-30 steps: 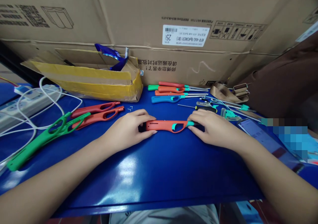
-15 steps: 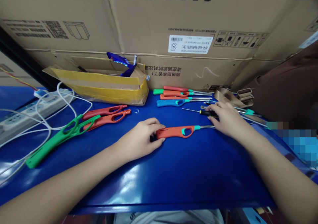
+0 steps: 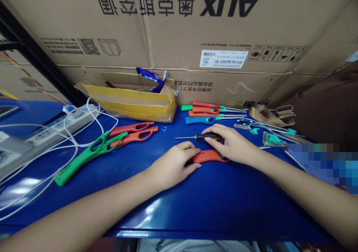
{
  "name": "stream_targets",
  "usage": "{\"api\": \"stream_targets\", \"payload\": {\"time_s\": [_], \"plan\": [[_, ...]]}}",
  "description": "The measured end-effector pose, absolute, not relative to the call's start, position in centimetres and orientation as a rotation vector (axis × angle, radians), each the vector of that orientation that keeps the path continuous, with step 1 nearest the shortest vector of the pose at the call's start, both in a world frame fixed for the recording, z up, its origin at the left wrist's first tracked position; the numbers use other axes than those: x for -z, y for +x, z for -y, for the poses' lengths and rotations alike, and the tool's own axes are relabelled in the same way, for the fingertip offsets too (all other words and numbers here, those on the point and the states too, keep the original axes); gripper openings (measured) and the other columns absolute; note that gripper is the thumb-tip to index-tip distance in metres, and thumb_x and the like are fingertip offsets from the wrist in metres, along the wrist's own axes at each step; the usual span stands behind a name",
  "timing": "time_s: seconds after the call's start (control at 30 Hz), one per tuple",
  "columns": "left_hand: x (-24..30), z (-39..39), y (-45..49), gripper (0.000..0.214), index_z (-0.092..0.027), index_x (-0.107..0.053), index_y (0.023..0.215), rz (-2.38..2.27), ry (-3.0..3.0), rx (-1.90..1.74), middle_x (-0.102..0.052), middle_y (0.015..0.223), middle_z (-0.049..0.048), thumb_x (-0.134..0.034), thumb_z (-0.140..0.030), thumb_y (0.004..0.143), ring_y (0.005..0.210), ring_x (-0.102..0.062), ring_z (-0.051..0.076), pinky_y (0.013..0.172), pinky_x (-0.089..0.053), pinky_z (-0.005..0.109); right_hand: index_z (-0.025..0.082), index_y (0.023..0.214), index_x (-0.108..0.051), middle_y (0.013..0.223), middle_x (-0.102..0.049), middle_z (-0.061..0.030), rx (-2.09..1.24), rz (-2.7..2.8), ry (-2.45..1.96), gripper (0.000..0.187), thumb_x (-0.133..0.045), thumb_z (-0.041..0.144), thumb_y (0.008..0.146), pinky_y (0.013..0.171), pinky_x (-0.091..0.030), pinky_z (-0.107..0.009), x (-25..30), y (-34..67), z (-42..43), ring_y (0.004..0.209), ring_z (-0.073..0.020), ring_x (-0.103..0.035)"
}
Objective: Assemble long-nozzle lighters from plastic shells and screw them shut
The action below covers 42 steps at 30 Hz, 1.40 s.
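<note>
My left hand (image 3: 176,166) is closed around the left end of an orange long-nosed lighter (image 3: 207,156) that lies on the blue table. In my right hand (image 3: 231,144) is a screwdriver (image 3: 208,136) with a black handle and a yellow collar, its thin shaft pointing left. The right hand is over the lighter's trigger end and hides most of it. Behind the hands lie several lighters, among them a blue one (image 3: 199,120). To the left are red and orange handle shells (image 3: 134,136) and a green handle shell (image 3: 81,158).
A yellow-taped cardboard box (image 3: 131,106) stands at the back left. A white power strip (image 3: 44,136) and loose white cables (image 3: 75,147) cover the left side. Teal parts (image 3: 275,139) and a brown strap (image 3: 263,114) lie at the right. A large carton (image 3: 156,39) walls off the back.
My right hand has picked up the screwdriver and brought it left, over the lighter. The left hand still holds the lighter. The camera view has shifted somewhat.
</note>
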State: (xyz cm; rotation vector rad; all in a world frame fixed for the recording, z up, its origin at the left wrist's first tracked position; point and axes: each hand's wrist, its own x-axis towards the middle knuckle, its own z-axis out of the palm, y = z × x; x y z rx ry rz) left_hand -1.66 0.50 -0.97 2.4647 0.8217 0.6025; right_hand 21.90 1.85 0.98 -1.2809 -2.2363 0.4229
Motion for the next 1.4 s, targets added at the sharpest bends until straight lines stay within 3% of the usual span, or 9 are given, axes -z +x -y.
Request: {"api": "stream_targets", "payload": {"time_s": [0.2, 0.5, 0.6, 0.7, 0.8, 1.0, 1.17, 1.27, 1.4], "plan": [[0.4, -0.1, -1.5, 0.035, -0.010, -0.067, 0.129, -0.787, 2.455, -0.535, -0.067, 0.117, 0.0131, -0.063, -0.017, 0.095, 0.106, -0.066, 0.023, 0.099, -0.056, 0.037, 0.017, 0.106, -0.072, 0.110, -0.076, -0.0105, -0.489, 2.156, -1.301, 0.018, -0.061, 0.019, 0.093, 0.091, -0.054, -0.038, 0.4, 18.9, -4.8, 0.100, -0.0240, -0.071], [0.9, -0.4, -1.6, 0.038, -0.008, -0.066, 0.131, -0.771, 2.422, -0.573, -0.067, 0.118, 0.0137, -0.065, -0.017, 0.094, 0.107, -0.066, 0.024, 0.101, -0.055, 0.038, 0.018, 0.106, -0.073, 0.110, -0.077, -0.0089, -0.505, 2.000, -1.329, 0.021, -0.057, 0.027, 0.095, 0.091, -0.053, -0.037, -0.5, 19.0, -4.0, 0.100, -0.0229, -0.070], [1.1, -0.4, -1.5, 0.038, -0.007, -0.066, 0.131, -0.746, 2.397, -0.606, -0.067, 0.119, 0.0137, -0.065, -0.016, 0.094, 0.107, -0.066, 0.023, 0.101, -0.056, 0.038, 0.019, 0.100, -0.074, 0.097, -0.077, -0.0058, -0.569, 1.807, -1.364, 0.022, -0.060, 0.035, 0.092, 0.078, -0.052, -0.033, -1.5, 20.3, -2.8, 0.085, -0.0202, -0.069], [1.2, -0.3, -1.4, 0.038, -0.008, -0.067, 0.130, -0.709, 2.372, -0.630, -0.068, 0.119, 0.0128, -0.065, -0.016, 0.093, 0.105, -0.067, 0.022, 0.100, -0.056, 0.037, 0.020, 0.096, -0.075, 0.075, -0.069, -0.0006, -0.719, 1.536, -1.405, 0.027, -0.065, 0.043, 0.088, 0.059, -0.045, -0.028, -2.3, 22.0, -1.6, 0.062, -0.0143, -0.059], [1.1, -0.2, -1.3, 0.037, -0.010, -0.068, 0.129, -0.704, 2.351, -0.646, -0.068, 0.120, 0.0125, -0.065, -0.017, 0.093, 0.103, -0.067, 0.021, 0.097, -0.057, 0.035, 0.020, 0.096, -0.075, 0.068, -0.065, 0.0014, -0.806, 1.409, -1.451, 0.032, -0.069, 0.049, 0.084, 0.053, -0.039, -0.026, -2.3, 23.2, -0.7, 0.054, -0.0116, -0.051], [1.2, -0.1, -1.3, 0.037, -0.010, -0.067, 0.131, -0.705, 2.412, -0.611, -0.068, 0.118, 0.0122, -0.062, -0.020, 0.096, 0.109, -0.066, 0.022, 0.101, -0.055, 0.036, 0.019, 0.099, -0.077, 0.091, -0.077, -0.0059, -0.785, 1.694, -1.473, 0.033, -0.067, 0.048, 0.087, 0.073, -0.051, -0.033, -0.8, 22.4, -0.3, 0.080, -0.0204, -0.066], [1.0, -0.1, -1.4, 0.036, -0.010, -0.066, 0.131, -0.702, 2.446, -0.602, -0.068, 0.117, 0.0120, -0.060, -0.021, 0.098, 0.108, -0.067, 0.022, 0.099, -0.055, 0.035, 0.022, 0.098, -0.076, 0.101, -0.079, -0.0056, -0.751, 1.784, -1.403, 0.027, -0.064, 0.044, 0.089, 0.089, -0.053, -0.038, -0.2, 21.4, -0.6, 0.095, -0.0245, -0.070], [0.7, 0.0, -1.3, 0.030, -0.012, -0.070, 0.124, -0.676, 2.402, -0.684, -0.070, 0.114, 0.0102, -0.063, -0.021, 0.096, 0.102, -0.068, 0.019, 0.093, -0.056, 0.031, 0.022, 0.095, -0.077, 0.093, -0.078, -0.0054, -0.702, 1.681, -1.414, 0.028, -0.066, 0.046, 0.088, 0.079, -0.055, -0.035, -0.5, 21.9, -0.2, 0.085, -0.0227, -0.070], [0.0, 0.1, -1.2, 0.009, -0.015, -0.074, 0.090, -0.733, 2.234, -0.894, -0.071, 0.086, 0.0035, -0.066, -0.019, 0.093, 0.076, -0.065, 0.012, 0.071, -0.054, 0.023, 0.023, 0.088, -0.076, 0.078, -0.071, -0.0015, -0.645, 1.463, -1.380, 0.020, -0.071, 0.042, 0.086, 0.063, -0.049, -0.029, -1.2, 23.1, 0.2, 0.066, -0.0160, -0.062]]}}
